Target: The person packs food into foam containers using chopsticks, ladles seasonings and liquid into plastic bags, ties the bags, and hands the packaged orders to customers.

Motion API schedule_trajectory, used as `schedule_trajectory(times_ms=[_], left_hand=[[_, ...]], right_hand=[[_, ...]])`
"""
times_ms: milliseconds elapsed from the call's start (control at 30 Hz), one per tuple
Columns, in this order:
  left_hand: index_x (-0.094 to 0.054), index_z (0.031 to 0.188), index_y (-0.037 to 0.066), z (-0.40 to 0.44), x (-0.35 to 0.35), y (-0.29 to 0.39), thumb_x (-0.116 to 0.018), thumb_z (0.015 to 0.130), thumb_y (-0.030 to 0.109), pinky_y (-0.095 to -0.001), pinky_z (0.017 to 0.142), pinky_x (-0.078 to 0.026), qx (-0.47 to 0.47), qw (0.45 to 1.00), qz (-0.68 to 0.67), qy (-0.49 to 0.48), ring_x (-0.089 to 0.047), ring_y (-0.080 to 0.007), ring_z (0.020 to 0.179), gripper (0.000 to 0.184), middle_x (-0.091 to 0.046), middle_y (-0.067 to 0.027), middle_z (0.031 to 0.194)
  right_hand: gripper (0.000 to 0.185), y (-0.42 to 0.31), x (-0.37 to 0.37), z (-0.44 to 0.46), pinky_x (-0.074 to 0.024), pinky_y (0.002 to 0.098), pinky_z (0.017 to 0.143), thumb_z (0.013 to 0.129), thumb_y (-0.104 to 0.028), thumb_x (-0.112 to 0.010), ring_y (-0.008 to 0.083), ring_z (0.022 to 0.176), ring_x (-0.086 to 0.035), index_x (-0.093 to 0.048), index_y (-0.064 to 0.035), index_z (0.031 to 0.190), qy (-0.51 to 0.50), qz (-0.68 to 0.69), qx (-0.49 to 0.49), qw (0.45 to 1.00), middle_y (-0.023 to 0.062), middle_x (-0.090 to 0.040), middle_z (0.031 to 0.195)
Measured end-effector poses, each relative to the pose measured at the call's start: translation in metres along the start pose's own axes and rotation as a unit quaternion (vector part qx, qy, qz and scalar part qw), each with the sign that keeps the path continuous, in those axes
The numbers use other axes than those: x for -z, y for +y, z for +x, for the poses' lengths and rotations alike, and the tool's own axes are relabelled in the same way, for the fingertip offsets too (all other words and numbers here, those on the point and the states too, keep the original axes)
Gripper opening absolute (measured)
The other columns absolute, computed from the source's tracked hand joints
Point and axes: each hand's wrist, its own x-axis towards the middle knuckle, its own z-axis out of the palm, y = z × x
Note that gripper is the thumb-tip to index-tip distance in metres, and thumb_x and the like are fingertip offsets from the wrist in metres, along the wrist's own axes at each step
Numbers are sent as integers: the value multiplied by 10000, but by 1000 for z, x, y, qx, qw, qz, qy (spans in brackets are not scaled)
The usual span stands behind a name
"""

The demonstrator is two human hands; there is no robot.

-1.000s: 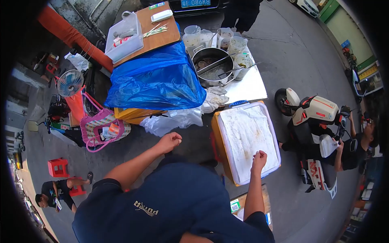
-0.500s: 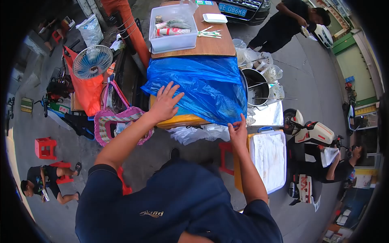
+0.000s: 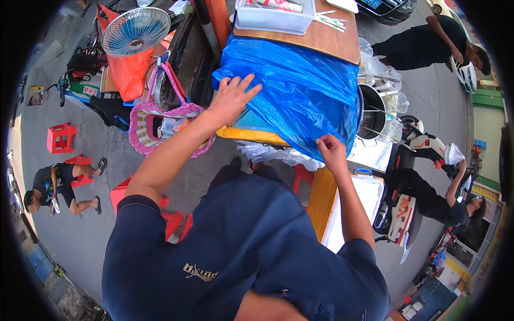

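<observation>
A crinkled blue plastic sheet [image 3: 292,80] is spread over a yellow-edged box or stand [image 3: 251,135] in front of me. My left hand [image 3: 233,99] lies at the sheet's left edge, fingers apart and pressing on the plastic. At the near right corner, my right hand [image 3: 333,153] pinches the sheet's edge between thumb and fingers. Between my hands the near edge of the plastic runs slantwise, leaving a strip of the surface beneath uncovered.
Beyond the sheet, a wooden board [image 3: 300,43] bears a clear plastic bin [image 3: 276,20] and paper-wrapped straws [image 3: 331,21]. Metal pots [image 3: 373,115] stand right; a pink woven basket [image 3: 140,125] and a fan [image 3: 136,32] are left. People and scooters are nearby.
The view has shifted, so the stand sits higher and further right. My right fingers have closed more tightly on the sheet's corner. My left hand stays spread on the plastic.
</observation>
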Motion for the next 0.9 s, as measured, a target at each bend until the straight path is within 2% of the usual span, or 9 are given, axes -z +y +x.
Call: schedule_trajectory(times_ms=[100, 233, 433, 500, 533, 567, 667, 800, 900], left_hand=[[-677, 1113, 130, 1, -9, -14, -571, 877, 123, -429, 765, -401, 33, 997, -23, -71, -650, -243, 883, 259, -651, -74, 927], [-681, 1059, 106, -26, -3, -7, -567, 894, 119, -445, 712, -438, 41, 991, -72, -101, -651, -291, 844, 201, -639, -90, 885], [-663, 1024, 48, -142, 11, 55, -603, 876, 98, -456, 783, -466, 56, 948, -227, -214, -624, -324, 890, 167, -618, -120, 867], [-608, 1256, -2, -200, -7, 64, -642, 871, 131, -450, 1027, -457, 17, 931, -176, -319, -541, -357, 1248, 409, -620, -178, 1239], [-533, 1372, -10, -208, 0, 72, -650, 877, 137, -466, 1123, -396, 76, 896, -201, -387, -414, -368, 1401, 530, -524, -194, 1414], [-521, 1376, -14, -222, -4, 75, -644, 885, 129, -476, 1132, -389, 81, 909, -216, -347, -391, -369, 1420, 526, -508, -198, 1427], [-582, 1299, 1, -230, 9, 78, -625, 896, 123, -446, 1128, -399, 134, 912, -299, -244, -440, -380, 1380, 424, -523, -192, 1414], [-618, 1207, 19, -229, 11, 69, -590, 921, 151, -449, 1028, -460, 130, 893, -382, -200, -574, -350, 1192, 317, -601, -163, 1256], [-617, 1211, 15, -219, 11, 78, -595, 932, 165, -454, 976, -480, 95, 892, -399, -190, -589, -345, 1142, 318, -618, -162, 1175]], right_hand=[[172, -26, -27, -24, -481, 265, 563, 945, -168, -686, 83, 604, -595, -660, -2, 905, -185, 130, -71, 972, 24, -653, 714], [164, 4, -96, -48, -521, 277, 621, 961, -172, -642, 118, 642, -631, -668, -15, 1001, -382, 164, -210, 885, 41, -677, 827], [213, 137, -246, -45, -541, 313, 630, 985, -222, -599, 133, 745, -676, -652, -74, 1128, -187, 243, -461, 833, 24, -699, 908], [216, 141, -267, -34, -541, 311, 631, 983, -230, -597, 136, 741, -679, -654, -80, 1128, -121, 269, -476, 828, 25, -699, 901], [218, 143, -274, -32, -542, 311, 632, 983, -234, -596, 137, 739, -680, -654, -83, 1128, -92, 281, -477, 828, 25, -699, 898], [220, 145, -277, -33, -542, 310, 632, 982, -238, -594, 139, 737, -681, -655, -86, 1128, -66, 289, -477, 827, 26, -699, 895], [225, 150, -284, -42, -543, 308, 634, 980, -250, -591, 143, 731, -684, -657, -95, 1129, -12, 323, -444, 836, 27, -699, 885], [232, 144, -257, -75, -544, 306, 636, 977, -265, -586, 149, 724, -689, -659, -107, 1129, -55, 379, -378, 843, 28, -700, 872], [314, 204, -242, -98, -515, 374, 645, 900, -289, -694, 205, 775, -650, -631, -70, 1114, -87, 194, -455, 865, 52, -679, 907]])
